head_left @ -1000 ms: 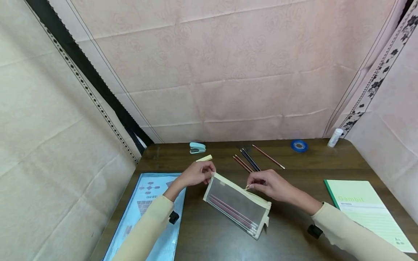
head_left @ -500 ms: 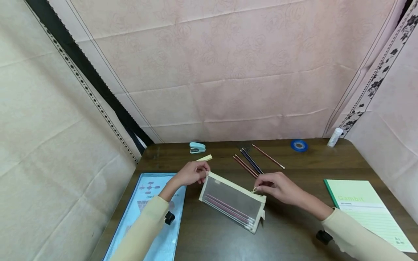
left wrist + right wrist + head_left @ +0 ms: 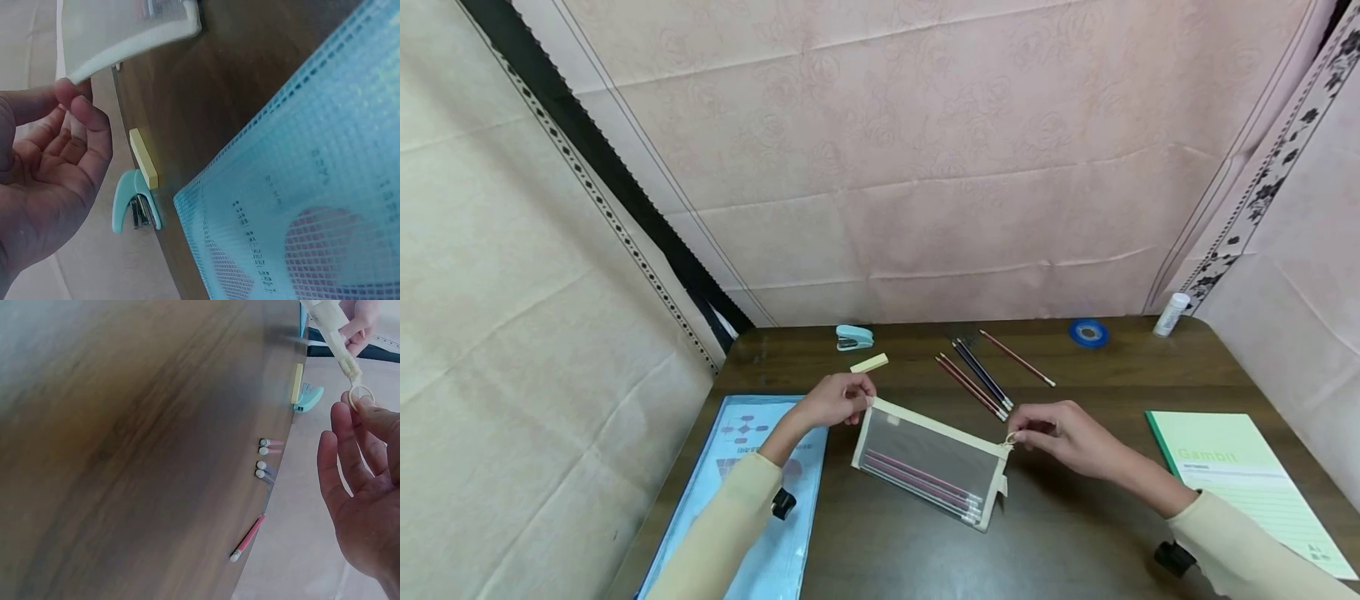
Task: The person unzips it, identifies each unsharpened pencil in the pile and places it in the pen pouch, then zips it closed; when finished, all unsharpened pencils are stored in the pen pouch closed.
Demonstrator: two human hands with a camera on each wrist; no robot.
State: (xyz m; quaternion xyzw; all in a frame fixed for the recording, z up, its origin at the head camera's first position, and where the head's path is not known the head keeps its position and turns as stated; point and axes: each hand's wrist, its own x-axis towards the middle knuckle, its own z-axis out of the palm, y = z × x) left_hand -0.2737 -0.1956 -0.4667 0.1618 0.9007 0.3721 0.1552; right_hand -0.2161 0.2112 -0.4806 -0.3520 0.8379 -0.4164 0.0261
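A see-through mesh pencil case (image 3: 917, 454) with a cream zip edge hangs tilted between both hands over the table. Several pencils (image 3: 917, 485) with white ends show inside it. My left hand (image 3: 837, 400) pinches its upper left corner between thumb and fingertips, plain in the left wrist view. At the other end of the zip, my right hand (image 3: 1071, 435) pinches the cream zip-pull ring (image 3: 361, 398) with thumb and forefinger. The ring is at the right end of the zip edge, near the case's upper right corner.
Behind the case lie red pencils (image 3: 970, 385), dark pencils (image 3: 983, 373) and one separate red pencil (image 3: 1017, 358). A yellow eraser-like block (image 3: 869, 363), mint stapler (image 3: 853, 337), blue tape roll (image 3: 1088, 333) and glue stick (image 3: 1171, 315) stand farther back. A blue mesh folder (image 3: 760, 500) lies left, a green notebook (image 3: 1247, 492) right.
My right hand has drawn the zip pull rightward along the top edge to the case's right end. My left hand and the case have shifted slightly left.
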